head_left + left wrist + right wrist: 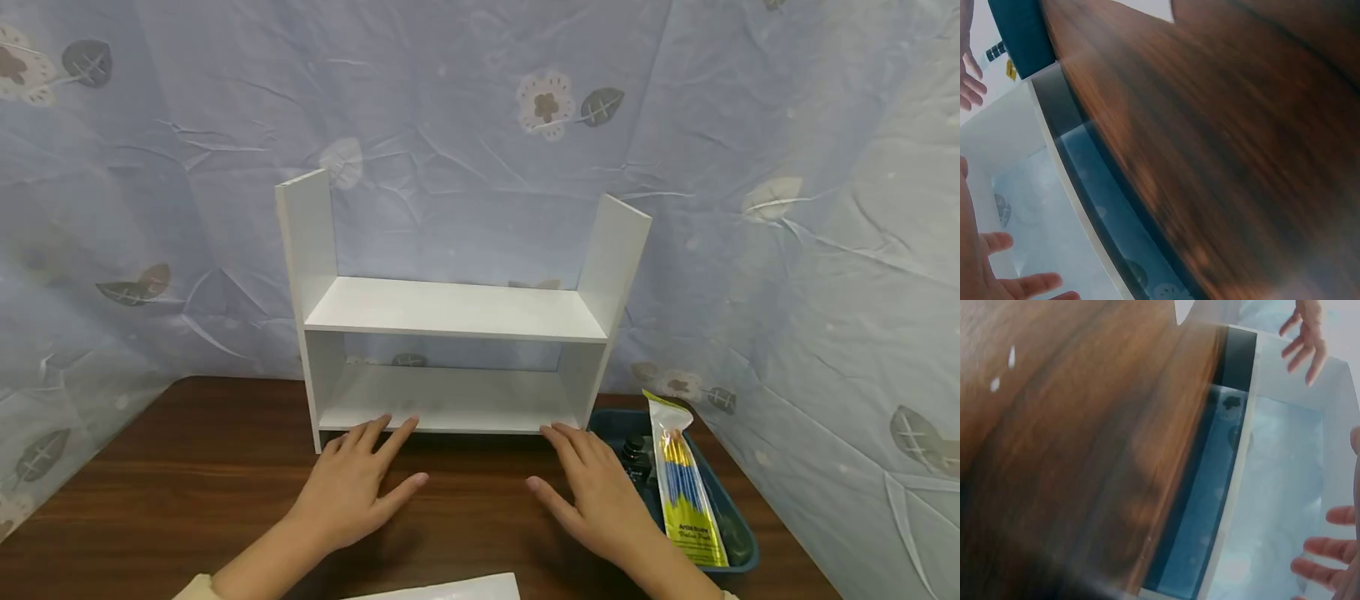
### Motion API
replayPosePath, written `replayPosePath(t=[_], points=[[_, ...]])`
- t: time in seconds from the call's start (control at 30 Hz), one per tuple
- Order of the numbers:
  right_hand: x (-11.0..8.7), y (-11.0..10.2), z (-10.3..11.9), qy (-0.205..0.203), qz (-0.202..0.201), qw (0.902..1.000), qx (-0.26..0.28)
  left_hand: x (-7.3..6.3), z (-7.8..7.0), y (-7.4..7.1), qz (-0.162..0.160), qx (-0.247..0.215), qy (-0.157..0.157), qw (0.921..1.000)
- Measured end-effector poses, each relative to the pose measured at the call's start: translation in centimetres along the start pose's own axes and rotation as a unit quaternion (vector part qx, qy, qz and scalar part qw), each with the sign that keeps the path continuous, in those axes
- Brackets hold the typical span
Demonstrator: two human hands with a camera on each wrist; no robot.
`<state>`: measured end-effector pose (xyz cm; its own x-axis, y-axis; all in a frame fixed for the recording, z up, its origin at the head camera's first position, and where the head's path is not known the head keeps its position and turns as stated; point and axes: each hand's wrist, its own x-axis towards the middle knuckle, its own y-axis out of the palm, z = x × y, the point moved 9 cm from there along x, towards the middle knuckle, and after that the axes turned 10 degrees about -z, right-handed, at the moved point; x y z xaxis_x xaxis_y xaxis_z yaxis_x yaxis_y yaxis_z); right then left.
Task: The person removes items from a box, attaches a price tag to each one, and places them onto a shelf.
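Note:
A white two-tier desk shelf (450,308) stands upright on the brown wooden table (187,467), with nothing on its two boards. My left hand (356,483) is spread in front of the lower board's left part, its fingertips right at the front edge in the head view. On the other side, my right hand (588,487) has its fingers extended near the right end of that same edge. Neither hand holds anything. Both wrist views look along the shelf's front, with the fingers of the left hand (1004,269) and the right hand (1329,550) stretched out.
To the right of the shelf sits a dark teal tray (738,533). It holds a yellow-labelled pack of paintbrushes (686,487) and small dark bottles (636,458). A white sheet (465,588) lies at the table's near edge. Patterned cloth (450,100) hangs behind.

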<state>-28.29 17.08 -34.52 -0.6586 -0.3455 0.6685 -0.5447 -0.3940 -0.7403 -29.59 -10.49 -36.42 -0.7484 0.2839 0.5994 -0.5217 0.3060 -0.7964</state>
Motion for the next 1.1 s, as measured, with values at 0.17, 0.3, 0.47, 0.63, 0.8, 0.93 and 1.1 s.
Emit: replayPosePath(t=[0.17, 0.3, 0.47, 0.63, 0.8, 0.93, 1.1], points=[[0.3, -1.5, -0.5, -0.011, -0.023, 0.9995, 0.019, 0.2, -0.6, 0.4, 0.014, -0.028, -0.012, 0.9994], [0.1, -2.5, -1.5, 0.016, -0.017, 0.9985, 0.05, 0.7, -1.4, 0.6, 0.018, -0.06, -0.01, 0.998], [-0.5, -3.4, -3.4, 0.064, 0.004, 0.9935, 0.094, 1.3, -2.4, 1.1, 0.025, -0.112, -0.017, 0.9932], [-1.0, -4.8, -5.2, 0.076, -0.011, 0.9899, 0.119, 1.8, -2.9, 2.1, 0.048, -0.16, -0.037, 0.9853], [-1.9, -5.8, -7.8, 0.108, -0.024, 0.9879, 0.108, 2.3, -3.5, 3.2, 0.075, -0.247, -0.046, 0.9651], [-3.0, -5.7, -10.7, 0.18, 0.021, 0.9799, 0.083, 2.6, -4.3, 3.9, 0.09, -0.317, -0.04, 0.9431], [-4.2, -4.9, -13.7, 0.246, 0.103, 0.9625, 0.049, 3.2, -5.0, 3.9, 0.102, -0.381, -0.048, 0.9178]])
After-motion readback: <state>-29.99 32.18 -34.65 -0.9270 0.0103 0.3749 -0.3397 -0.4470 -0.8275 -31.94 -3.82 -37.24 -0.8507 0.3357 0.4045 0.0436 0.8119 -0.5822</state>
